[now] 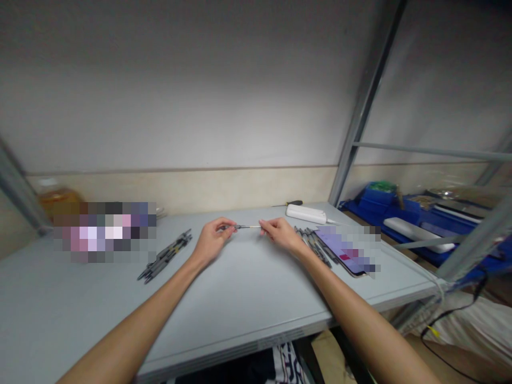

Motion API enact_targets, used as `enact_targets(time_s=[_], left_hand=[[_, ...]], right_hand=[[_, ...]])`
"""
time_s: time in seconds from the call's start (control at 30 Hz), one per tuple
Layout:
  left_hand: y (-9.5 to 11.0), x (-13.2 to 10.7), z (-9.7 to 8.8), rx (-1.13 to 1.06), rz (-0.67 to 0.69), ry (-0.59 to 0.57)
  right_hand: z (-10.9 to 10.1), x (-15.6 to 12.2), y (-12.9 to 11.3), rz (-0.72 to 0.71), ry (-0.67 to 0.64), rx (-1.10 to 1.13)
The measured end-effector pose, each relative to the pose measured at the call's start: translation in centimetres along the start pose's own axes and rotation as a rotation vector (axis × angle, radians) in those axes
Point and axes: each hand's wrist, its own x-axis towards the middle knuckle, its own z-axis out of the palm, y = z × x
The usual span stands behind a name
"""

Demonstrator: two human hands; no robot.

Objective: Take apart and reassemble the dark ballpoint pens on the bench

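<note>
Over the middle of the grey table (240,288), my left hand (211,241) pinches a dark pen barrel (239,227), its narrow end pointing right. A thin, pale pen refill (253,227) spans the gap between the hands. Its right end sits in the closed fingertips of my right hand (280,232). Whether the refill is inside the barrel is too small to tell. Left of my left hand lies a bundle of grey and black pens (167,257). More pens (314,246) lie beside my right wrist.
A phone (340,250) lies right of the pens. Behind it are a white power strip (306,214) and a screwdriver (295,203). A blurred-out patch and an amber bottle (60,198) occupy the far left. Metal posts and blue trays (376,198) stand at right.
</note>
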Motion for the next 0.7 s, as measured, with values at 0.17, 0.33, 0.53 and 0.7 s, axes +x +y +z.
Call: enact_targets(time_s=[0.17,0.33,0.53,0.7], left_hand=[[-0.01,0.18,-0.04,-0.037,-0.024,-0.029],[-0.02,0.33,-0.10,-0.140,-0.073,0.011],[0.27,0.15,-0.14,-0.243,-0.173,-0.008],[0.32,0.15,0.00,-0.353,-0.261,-0.050]], right_hand=[[-0.04,-0.01,-0.19,0.033,0.013,-0.032],[-0.19,0.22,-0.25,-0.132,0.114,0.070],[-0.07,0.23,-0.01,-0.158,0.123,-0.033],[-0.13,-0.04,-0.45,-0.167,0.144,-0.089]])
